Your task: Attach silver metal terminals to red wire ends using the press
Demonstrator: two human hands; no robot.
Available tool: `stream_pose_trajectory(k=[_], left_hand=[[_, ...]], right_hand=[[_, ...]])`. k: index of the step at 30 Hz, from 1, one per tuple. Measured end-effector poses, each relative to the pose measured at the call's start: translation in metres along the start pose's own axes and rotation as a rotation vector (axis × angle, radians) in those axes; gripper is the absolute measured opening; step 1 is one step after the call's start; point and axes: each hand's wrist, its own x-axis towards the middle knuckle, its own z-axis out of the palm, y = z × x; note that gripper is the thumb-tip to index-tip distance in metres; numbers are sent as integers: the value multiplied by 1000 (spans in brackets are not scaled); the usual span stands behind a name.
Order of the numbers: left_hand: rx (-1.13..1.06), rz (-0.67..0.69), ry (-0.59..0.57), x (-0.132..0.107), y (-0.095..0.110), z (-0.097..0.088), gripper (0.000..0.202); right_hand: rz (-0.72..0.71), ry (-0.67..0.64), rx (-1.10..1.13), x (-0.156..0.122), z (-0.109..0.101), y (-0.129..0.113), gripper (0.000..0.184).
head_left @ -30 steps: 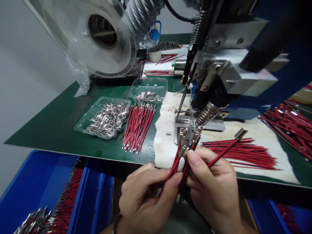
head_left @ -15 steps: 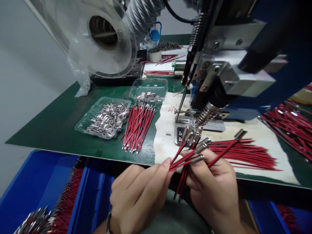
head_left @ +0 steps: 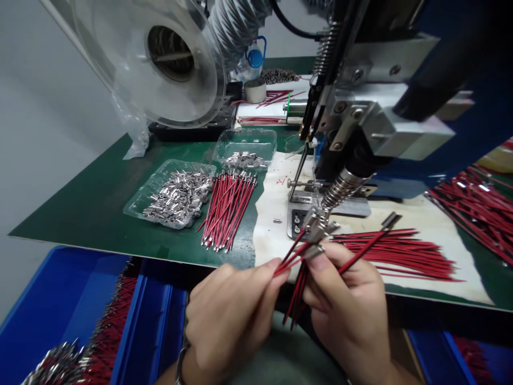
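Head view: both hands low centre, side by side, each clamped on wire.

Left hand (head_left: pixel 236 315): thumb and fingers pinched together on a small fan of red-black wires (head_left: pixel 287 261). Long axis runs from its fingertips up and right; the metal ends (head_left: pixel 315 251) sit at the right thumb, so the right hand is nearer that end.

Right hand (head_left: pixel 348 299): just right of the left, gripping a second bunch (head_left: pixel 297 293), tails hanging down and left. One single wire (head_left: pixel 363 249) pokes out between its fingers, metal end up and right. Ends are blurred and overlap, so can't give a count.

Containers: clear tray (head_left: pixel 134 206) left of centre, heaped with metal sleeves (head_left: pixel 180 192). Second clear tray (head_left: pixel 245 139) behind it, up and right, holding a smaller pile (head_left: pixel 244 159). Capped wire bundle (head_left: pixel 228 211) lies on the green bench (head_left: pixel 80 208) just beside the first tray. Blue bin (head_left: pixel 60 289), lower left, has stacked wires (head_left: pixel 108 326) inside. Loose wire pile (head_left: pixel 404 254) is on paper (head_left: pixel 266 243), right of centre, beyond the right hand.
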Motion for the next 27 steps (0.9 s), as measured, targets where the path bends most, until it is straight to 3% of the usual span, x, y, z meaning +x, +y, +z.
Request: stream_pose_trajectory(k=[2,4,7,11,15,18,21,24,27], left_hand=[[-155,-143,29,5,7,7,19],[-354,-408,19,9,13,15,9],[-660,-725,-96,11,22,22,9],[-955,-907,-204,7,31,19,26],[-1048,-951,-220,2,38,10,34],[-933,-891,-263,4,36,1,27],[-640,-815,-284,14,18,-9,31],[-74,-632,-200,36,-11,-17,36],[431,-396,-271,64,-36,-16,42]], right_hand=[[-4,-18,8,1,3,1,17],[-11,-11,9,2,6,2,17],[-33,38,-6,2,9,3,18],[-47,65,-51,1,12,1,21],[-157,105,-177,3,16,-1,22],[-252,128,-276,3,17,1,16],[-193,61,-203,-2,12,6,2],[-58,-80,-84,-9,5,12,12],[104,-192,-15,-13,1,16,24]])
